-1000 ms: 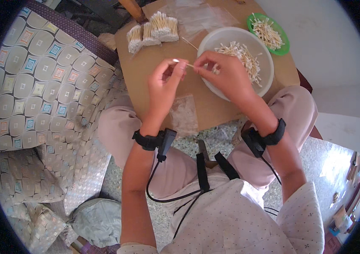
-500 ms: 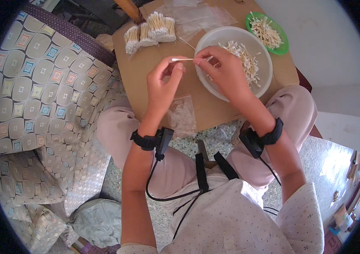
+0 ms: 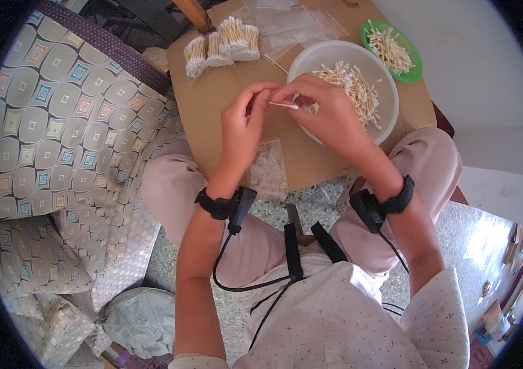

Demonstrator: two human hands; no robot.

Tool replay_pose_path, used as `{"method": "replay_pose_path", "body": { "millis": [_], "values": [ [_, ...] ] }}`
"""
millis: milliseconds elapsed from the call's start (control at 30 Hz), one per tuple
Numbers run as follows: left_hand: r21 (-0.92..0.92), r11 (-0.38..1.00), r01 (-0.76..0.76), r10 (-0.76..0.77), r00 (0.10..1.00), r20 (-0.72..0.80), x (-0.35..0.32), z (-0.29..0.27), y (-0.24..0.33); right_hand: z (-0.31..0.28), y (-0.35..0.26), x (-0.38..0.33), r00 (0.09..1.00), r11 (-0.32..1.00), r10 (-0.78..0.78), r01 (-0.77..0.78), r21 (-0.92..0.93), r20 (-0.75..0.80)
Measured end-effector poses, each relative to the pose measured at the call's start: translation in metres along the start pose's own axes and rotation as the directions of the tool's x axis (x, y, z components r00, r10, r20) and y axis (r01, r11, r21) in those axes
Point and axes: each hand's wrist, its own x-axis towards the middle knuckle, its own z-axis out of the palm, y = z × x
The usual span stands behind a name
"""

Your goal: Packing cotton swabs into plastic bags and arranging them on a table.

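Observation:
A cotton swab (image 3: 285,105) is held where my fingertips meet, just left of a white bowl (image 3: 392,117) of loose cotton swabs (image 3: 360,92). One white tip points right, under my right thumb; its other end is hidden at the fingers. My left hand (image 3: 243,123) is closed in a pinch at the hidden end. My right hand (image 3: 329,114) reaches over the bowl's near-left rim, its thumb and forefinger closed about the swab. Below my left hand lies a clear plastic bag (image 3: 268,169) on the cardboard (image 3: 206,123).
Bundles of cotton swabs (image 3: 233,40) stand at the far left of the cardboard, with clear bags (image 3: 292,24) beside them. A green bowl (image 3: 418,71) of swabs sits far right. A single swab (image 3: 275,63) lies by the white bowl. Patterned cushions (image 3: 58,135) are at left.
The swab's visible white tip was at the left, by my left fingers; now a white tip shows at the right. My left thumb and forefinger have closed, and my hands have come together.

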Motion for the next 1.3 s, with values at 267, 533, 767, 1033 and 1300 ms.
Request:
{"method": "replay_pose_path", "body": {
  "millis": [267,533,767,1033,1300],
  "values": [
    [-0.052,0.994,0.094,-0.084,0.981,0.174,0.002,0.001,-0.004,0.003,0.006,-0.002,0.991,0.98,0.136,-0.132,0.149,-0.014],
    [0.484,0.838,-0.251,0.172,0.964,0.202,0.034,-0.018,-0.01,-0.017,0.006,0.01,0.892,0.742,0.441,-0.303,0.598,-0.095],
    [0.675,0.458,-0.579,0.31,0.815,0.489,0.074,0.01,-0.034,-0.026,0.003,0.008,0.848,0.636,0.518,-0.293,0.714,-0.114],
    [0.763,0.325,-0.559,0.208,0.829,0.519,0.088,0.015,-0.043,-0.018,0.005,0.008,0.879,0.603,0.47,-0.256,0.756,-0.077],
    [0.639,0.721,-0.27,0.229,0.962,0.148,0.073,-0.011,-0.003,-0.019,0.004,0.005,0.844,0.536,0.522,-0.211,0.817,-0.124]
  ]
}}
